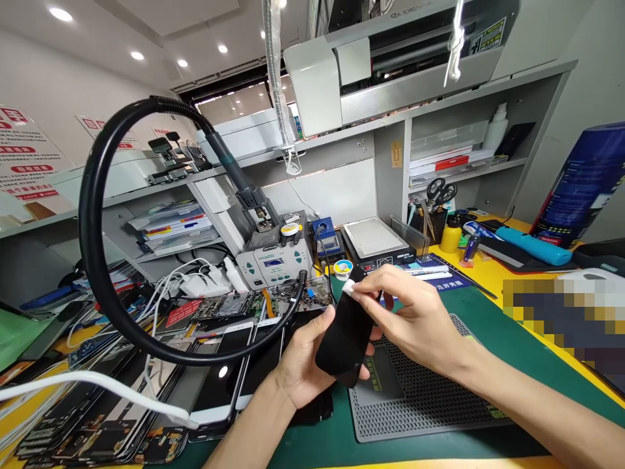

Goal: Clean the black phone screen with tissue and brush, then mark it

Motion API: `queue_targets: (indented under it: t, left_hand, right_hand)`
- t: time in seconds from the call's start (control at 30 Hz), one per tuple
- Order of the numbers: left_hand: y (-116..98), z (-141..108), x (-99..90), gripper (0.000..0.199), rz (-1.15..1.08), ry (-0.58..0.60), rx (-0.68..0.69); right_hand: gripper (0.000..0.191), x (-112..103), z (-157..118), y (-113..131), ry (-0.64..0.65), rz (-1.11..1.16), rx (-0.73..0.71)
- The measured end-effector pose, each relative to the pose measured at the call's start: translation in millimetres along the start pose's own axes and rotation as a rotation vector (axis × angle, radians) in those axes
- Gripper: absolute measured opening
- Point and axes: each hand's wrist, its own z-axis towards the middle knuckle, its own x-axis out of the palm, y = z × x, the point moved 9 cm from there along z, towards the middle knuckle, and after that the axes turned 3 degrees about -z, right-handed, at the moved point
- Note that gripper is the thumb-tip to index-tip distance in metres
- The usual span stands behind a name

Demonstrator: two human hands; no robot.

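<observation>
My left hand [307, 355] is closed around a black phone [342, 332], thumb along its left edge and fingertips showing at its right side. The phone is tilted, its dark flat face turned up toward me. Near its upper end, my right hand [407, 316] pinches a small white wad [348, 286] that looks like cotton or cloth, and the wad touches the phone's surface. Beneath both hands lies a grey perforated mat [424, 397] on a green work mat [527, 365].
Phones [222, 371] and stacked phone parts [92, 417] crowd the left side. A thick black hose [90, 247] loops above them. Behind stand a grey soldering station [276, 266], a flat heating plate [374, 238] and scissors [441, 190] in a holder. A yellow bottle [450, 234] stands at right.
</observation>
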Motion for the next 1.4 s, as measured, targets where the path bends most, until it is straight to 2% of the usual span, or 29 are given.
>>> queue_targets:
  t: [0.13,0.23,0.43,0.53,0.73,0.87,1.1,1.4]
  left_hand:
    - [-3.7,-0.5,1.0,0.040,-0.044,-0.026,0.033]
    - [-3.0,-0.2,2.3,0.042,-0.068,-0.031,0.011]
    - [3.3,-0.1,-11.6,0.042,-0.129,-0.159,-0.062]
    - [6.7,-0.6,-12.6,0.044,-0.117,-0.190,-0.096]
    - [-3.5,-0.1,-2.8,0.042,-0.080,-0.151,-0.003]
    - [-13.8,-2.1,-6.4,0.036,-0.129,-0.162,0.074]
    - [-27.7,-4.4,-5.2,0.034,-0.161,-0.123,0.131]
    - [-39.0,-9.0,-4.9,0.047,-0.046,-0.143,0.148]
  right_hand:
    - [0.013,14.0,-7.0,16.6,0.060,0.088,-0.100]
    - [0.015,23.2,-12.0,24.8,0.098,0.122,-0.143]
    - [0.017,29.7,-16.7,40.4,0.164,0.169,-0.218]
    - [0.021,31.5,-18.9,45.6,0.189,0.188,-0.235]
    - [0.022,33.9,-21.0,45.0,0.203,0.149,-0.226]
    - [0.020,35.5,-20.5,41.0,0.231,0.131,-0.205]
    - [0.016,35.4,-17.2,37.9,0.297,0.123,-0.162]
    - [0.021,33.6,-15.6,40.5,0.309,0.133,-0.172]
